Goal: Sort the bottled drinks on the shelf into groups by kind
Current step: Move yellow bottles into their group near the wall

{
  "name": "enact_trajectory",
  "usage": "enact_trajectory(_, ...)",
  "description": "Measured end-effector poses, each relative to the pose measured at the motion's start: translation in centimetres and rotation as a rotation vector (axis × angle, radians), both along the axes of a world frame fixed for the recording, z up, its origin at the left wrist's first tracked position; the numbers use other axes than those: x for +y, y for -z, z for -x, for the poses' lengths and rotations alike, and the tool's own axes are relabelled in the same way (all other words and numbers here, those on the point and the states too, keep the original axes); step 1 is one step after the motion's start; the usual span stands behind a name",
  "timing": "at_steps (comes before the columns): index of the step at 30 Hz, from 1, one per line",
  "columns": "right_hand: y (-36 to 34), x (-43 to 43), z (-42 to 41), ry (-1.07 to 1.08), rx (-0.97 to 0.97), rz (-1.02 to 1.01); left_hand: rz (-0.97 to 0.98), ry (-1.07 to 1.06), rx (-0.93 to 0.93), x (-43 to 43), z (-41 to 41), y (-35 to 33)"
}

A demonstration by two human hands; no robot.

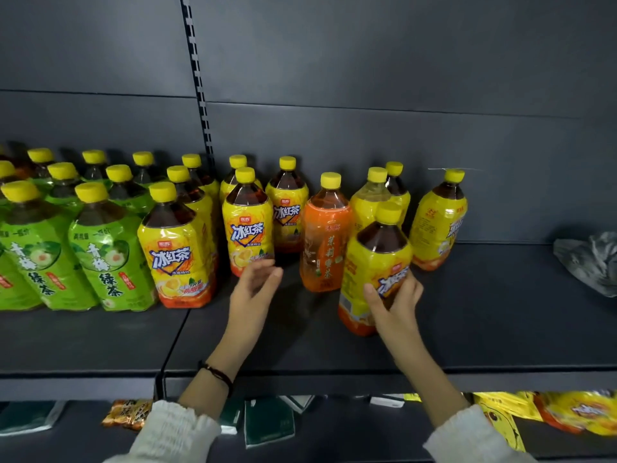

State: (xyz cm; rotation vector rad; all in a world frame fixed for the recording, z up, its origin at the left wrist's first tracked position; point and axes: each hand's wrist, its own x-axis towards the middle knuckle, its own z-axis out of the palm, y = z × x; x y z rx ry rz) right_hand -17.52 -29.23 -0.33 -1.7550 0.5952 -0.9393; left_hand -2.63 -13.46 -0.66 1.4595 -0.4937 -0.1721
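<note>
On the dark shelf (300, 349) stand yellow-capped bottles. Green-label tea bottles (110, 248) crowd the left end. Beside them stand yellow-label iced tea bottles (180, 252), more of them behind and to the right (248, 228). One orange-label bottle (325, 235) stands in the middle. My right hand (397, 305) grips a yellow-label bottle (374, 265) near the front, tilted slightly. My left hand (257, 289) hovers open just in front of a yellow-label bottle, fingers apart, holding nothing. A further yellow-label bottle (437, 222) stands alone at the right.
A crumpled grey plastic bag (591, 262) lies at the shelf's right end. A slotted upright (198, 78) runs up the dark back panel. The shelf below holds snack packets (574, 412) and dark green packages (268, 422).
</note>
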Motion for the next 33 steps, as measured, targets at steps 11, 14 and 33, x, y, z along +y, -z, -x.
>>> enact_trajectory(11,1.2,5.6,-2.2,-0.349,0.053,-0.046,0.006,0.396,-0.066,1.8,2.9,-1.4)
enact_trajectory(14,1.4,5.9,-2.6,-0.439,0.087,-0.033,-0.016,0.285,-0.122,1.9,2.3,-1.5)
enact_trajectory(33,0.1,1.8,-10.2,0.265,0.154,0.145,-0.136,-0.266,-0.265,3.0,-2.7,-1.1)
